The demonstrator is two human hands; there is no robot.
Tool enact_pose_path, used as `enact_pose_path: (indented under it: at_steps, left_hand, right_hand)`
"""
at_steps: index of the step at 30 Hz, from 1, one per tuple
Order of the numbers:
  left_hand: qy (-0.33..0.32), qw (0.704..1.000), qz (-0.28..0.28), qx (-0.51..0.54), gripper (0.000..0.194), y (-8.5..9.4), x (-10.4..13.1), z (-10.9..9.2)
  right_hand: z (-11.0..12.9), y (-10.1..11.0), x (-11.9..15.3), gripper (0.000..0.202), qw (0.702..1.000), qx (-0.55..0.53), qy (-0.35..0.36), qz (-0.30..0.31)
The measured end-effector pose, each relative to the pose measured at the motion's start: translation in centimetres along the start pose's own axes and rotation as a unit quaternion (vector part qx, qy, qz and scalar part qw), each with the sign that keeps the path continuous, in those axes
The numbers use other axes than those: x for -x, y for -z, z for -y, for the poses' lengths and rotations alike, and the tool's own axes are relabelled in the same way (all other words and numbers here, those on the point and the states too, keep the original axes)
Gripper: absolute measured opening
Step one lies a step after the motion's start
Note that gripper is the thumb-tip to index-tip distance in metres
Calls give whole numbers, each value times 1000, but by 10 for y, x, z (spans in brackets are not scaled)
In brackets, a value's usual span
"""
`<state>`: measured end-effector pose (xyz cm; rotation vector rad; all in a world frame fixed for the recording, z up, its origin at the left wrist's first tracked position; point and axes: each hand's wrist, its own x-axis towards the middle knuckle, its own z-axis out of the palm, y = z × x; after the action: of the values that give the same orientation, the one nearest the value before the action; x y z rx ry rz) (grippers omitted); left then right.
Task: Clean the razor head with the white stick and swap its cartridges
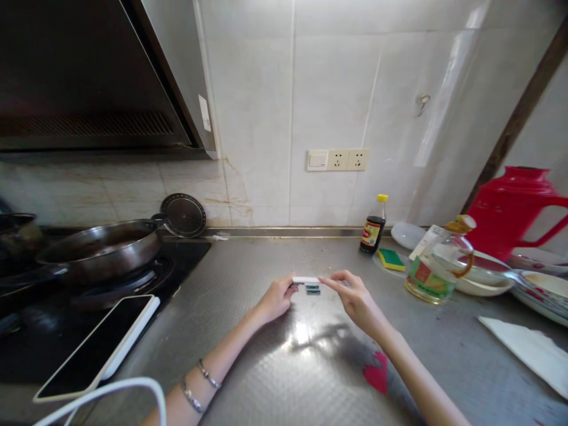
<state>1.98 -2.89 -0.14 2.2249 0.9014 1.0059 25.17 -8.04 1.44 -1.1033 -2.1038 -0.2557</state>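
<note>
Above the metal counter, a small, slim white object [306, 280] spans the gap between my hands; its kind is too small to make out. My left hand [278, 297] is closed on its left end, thumb and fingers pinching it. At the right end, my right hand [352, 294] grips it with the fingertips, the index finger stretched along it and the others bent. Just beneath the white object, two small dark green cylinders [313, 290], which look like batteries, lie side by side on the counter. The underside of the white object is hidden.
To the left, a phone [95, 346] lies by a stove holding a steel pan [104, 245]. On the right stand a soy sauce bottle [373, 228], a sponge [391, 259], an oil jug [437, 269], a red thermos [510, 213] and several dishes. A white cable [128, 383] loops in front.
</note>
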Motion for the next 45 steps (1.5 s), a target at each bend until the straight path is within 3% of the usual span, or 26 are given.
enact_pose_path:
  at_steps: [6, 12, 32, 40, 45]
  left_hand:
    - [-3, 1000, 6, 9, 19, 0, 0, -1]
    - [2, 1000, -3, -10, 10, 0, -1, 2]
    - [-3, 1000, -4, -7, 8, 2, -1, 1]
    - [-2, 1000, -15, 13, 8, 1, -1, 2]
    - [6, 1000, -10, 18, 8, 2, -1, -1]
  right_hand:
    - [-8, 0, 2, 52, 1000, 20, -20, 11]
    - [-2, 1, 3, 53, 1000, 6, -5, 1]
    - [0, 0, 3, 59, 1000, 16, 15, 1]
    - [-14, 1, 8, 56, 999, 33, -13, 15]
    - [-5, 2, 8, 53, 1000, 17, -22, -10]
